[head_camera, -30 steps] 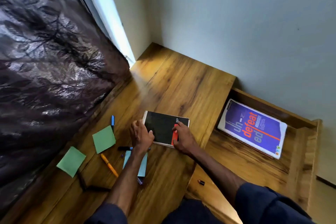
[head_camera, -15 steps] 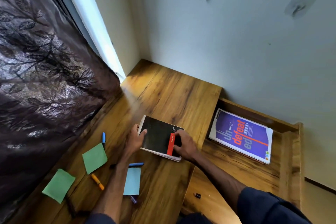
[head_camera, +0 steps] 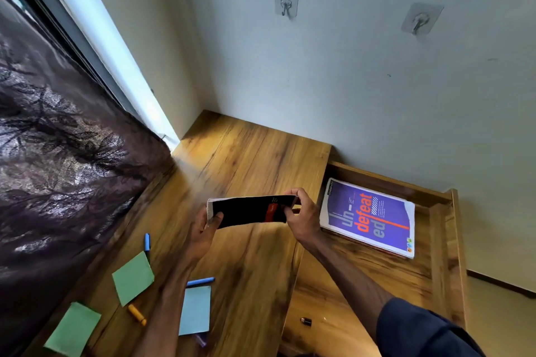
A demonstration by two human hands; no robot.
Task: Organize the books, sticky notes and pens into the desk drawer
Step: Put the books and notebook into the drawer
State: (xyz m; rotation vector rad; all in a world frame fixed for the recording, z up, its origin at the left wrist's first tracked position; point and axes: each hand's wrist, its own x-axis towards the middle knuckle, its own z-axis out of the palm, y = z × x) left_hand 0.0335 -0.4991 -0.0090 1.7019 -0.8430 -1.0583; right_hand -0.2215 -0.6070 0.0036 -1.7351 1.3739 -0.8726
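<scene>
A black notebook (head_camera: 251,212) with a red stripe hangs tilted above the wooden desk (head_camera: 249,153). My left hand (head_camera: 204,229) grips its left end and my right hand (head_camera: 300,219) grips its right end. To the right, the open drawer (head_camera: 377,266) holds a purple book (head_camera: 369,216) lying flat at its far end. On the desk near me lie two green sticky notes (head_camera: 133,277) (head_camera: 74,327), a blue sticky note (head_camera: 195,310), two blue pens (head_camera: 147,242) (head_camera: 200,281), an orange pen (head_camera: 137,314) and a purple pen (head_camera: 200,339).
A dark patterned curtain (head_camera: 63,171) hangs along the desk's left side. A small dark object (head_camera: 306,321) lies in the drawer's near part. Two hooks (head_camera: 286,4) (head_camera: 419,20) are stuck on the wall behind the desk.
Both hands have lifted the black notebook off the desk and tilted it, moving it slightly toward the drawer. The camera view has tipped upward, showing more wall.
</scene>
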